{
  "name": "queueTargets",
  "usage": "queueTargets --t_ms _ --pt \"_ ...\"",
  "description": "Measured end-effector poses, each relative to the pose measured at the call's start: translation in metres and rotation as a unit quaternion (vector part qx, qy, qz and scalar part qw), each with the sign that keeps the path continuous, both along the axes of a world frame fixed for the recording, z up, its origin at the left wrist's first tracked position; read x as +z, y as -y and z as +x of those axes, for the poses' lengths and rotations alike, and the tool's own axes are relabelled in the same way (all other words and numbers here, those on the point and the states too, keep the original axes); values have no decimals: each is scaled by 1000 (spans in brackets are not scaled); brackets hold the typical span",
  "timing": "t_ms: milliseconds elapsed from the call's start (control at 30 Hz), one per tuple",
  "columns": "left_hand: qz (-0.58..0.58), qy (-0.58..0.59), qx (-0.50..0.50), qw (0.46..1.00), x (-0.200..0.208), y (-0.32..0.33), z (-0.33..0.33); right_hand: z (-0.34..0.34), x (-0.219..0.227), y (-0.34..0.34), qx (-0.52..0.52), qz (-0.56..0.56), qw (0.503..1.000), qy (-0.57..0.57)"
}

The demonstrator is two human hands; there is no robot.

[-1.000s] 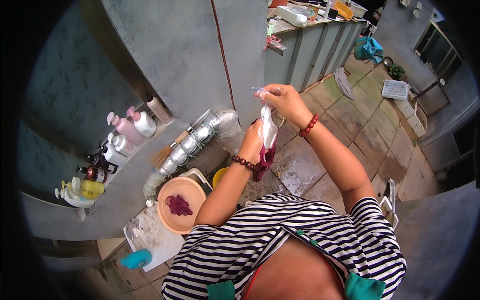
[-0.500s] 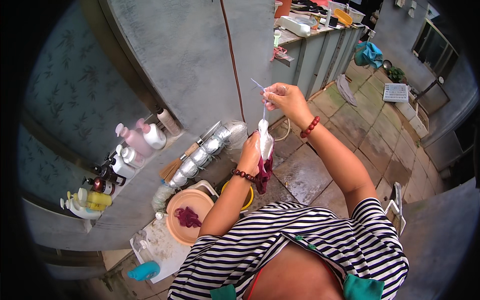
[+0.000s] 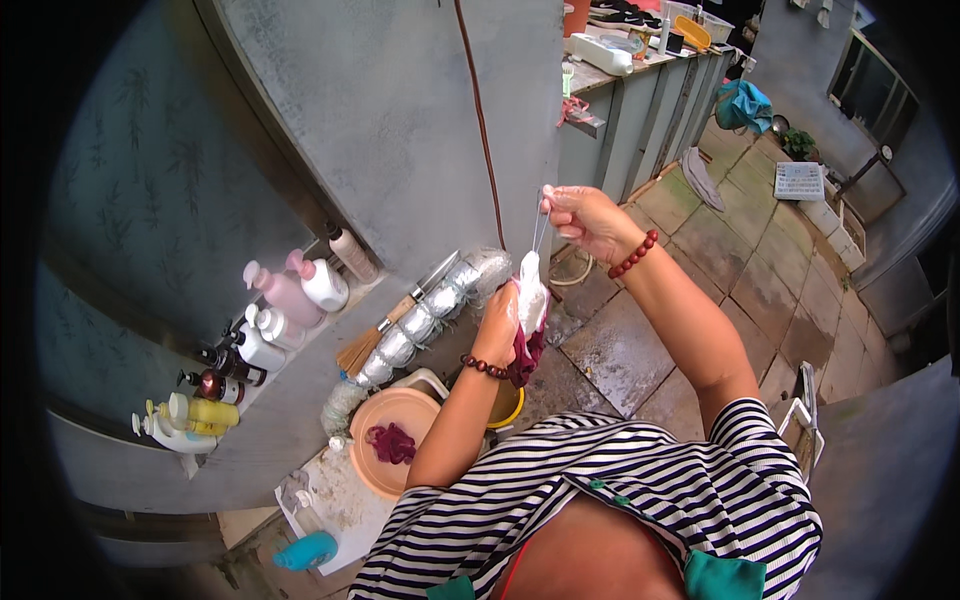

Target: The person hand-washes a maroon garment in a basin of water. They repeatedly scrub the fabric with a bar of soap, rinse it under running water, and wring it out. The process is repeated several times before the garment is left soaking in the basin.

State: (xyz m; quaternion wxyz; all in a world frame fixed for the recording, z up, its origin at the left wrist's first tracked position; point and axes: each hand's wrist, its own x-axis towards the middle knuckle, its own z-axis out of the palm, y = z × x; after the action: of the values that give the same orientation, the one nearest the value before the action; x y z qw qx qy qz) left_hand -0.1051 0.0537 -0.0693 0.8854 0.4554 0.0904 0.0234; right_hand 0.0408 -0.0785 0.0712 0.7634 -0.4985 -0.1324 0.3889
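In front of the striped shirt, the maroon cloth and a soapy-looking white piece hang bunched in the left hand, whose fingers are curled round them; how tightly cannot be told. That grip probably anchors the bundle while a thin pale cord stretches up from it. The right hand has the cord's upper end pinched at the fingertips, its other fingers loosely bent, likely to hold the strands straight.

Below the left forearm, a peach basin contains another maroon piece, presumably keeping it together. Beyond, pump bottles line a wall ledge, perhaps for easy reach. Farther off, a table carries a white jug lying flat.
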Motion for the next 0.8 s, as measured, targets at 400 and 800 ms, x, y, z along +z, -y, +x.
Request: queueTargets --t_ms 400,800 --pt "21 -36 86 995 3 -10 34 33 37 -7 -140 106 984 21" --pt "-322 142 9 936 80 -8 63 272 201 -4 -273 16 830 486"
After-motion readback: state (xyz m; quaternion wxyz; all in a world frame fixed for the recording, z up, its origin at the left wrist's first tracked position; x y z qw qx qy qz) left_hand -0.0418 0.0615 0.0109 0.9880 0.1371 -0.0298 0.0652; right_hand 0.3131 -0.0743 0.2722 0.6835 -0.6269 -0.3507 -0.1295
